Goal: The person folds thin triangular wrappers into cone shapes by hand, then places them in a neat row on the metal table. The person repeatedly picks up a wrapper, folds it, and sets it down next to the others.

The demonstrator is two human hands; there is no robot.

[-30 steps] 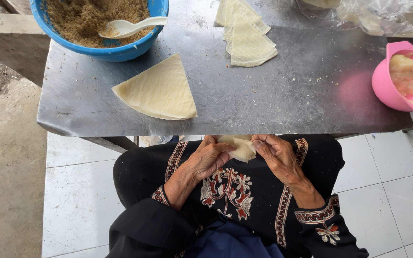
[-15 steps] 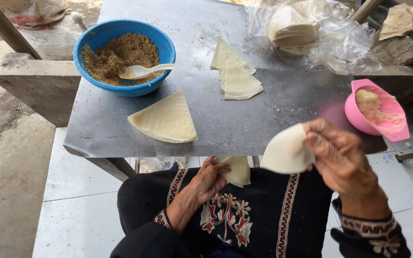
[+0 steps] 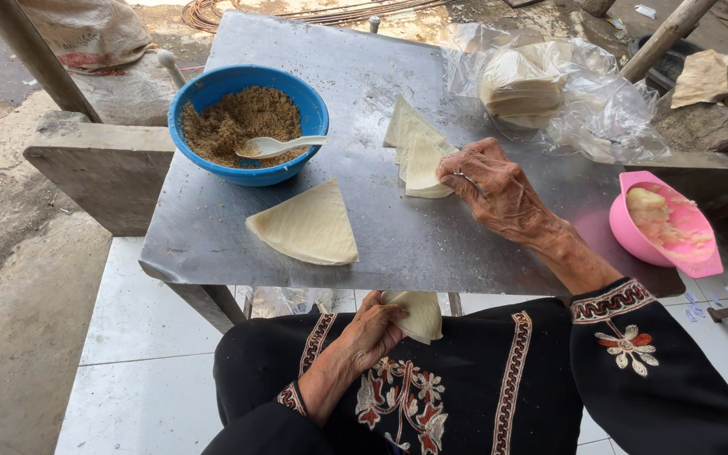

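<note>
My left hand rests in my lap below the table edge, closed on a folded pale wrapper. My right hand reaches over the metal table and lies on a small pile of wedge-shaped pale wrappers, fingers on its right edge; whether it grips one I cannot tell. A single larger wedge wrapper lies flat near the table's front. A blue bowl of brown crumbly filling with a white spoon in it stands at the left.
A pink bowl with pale paste sits at the table's right front corner. A clear plastic bag of stacked wrappers lies at the back right. Wooden posts, a concrete bench and white floor tiles surround the table.
My right hand carried a wrapper up from my lap, over the table, and now rests on the wrapper pile. My left hand stayed in my lap with its folded wrapper.
</note>
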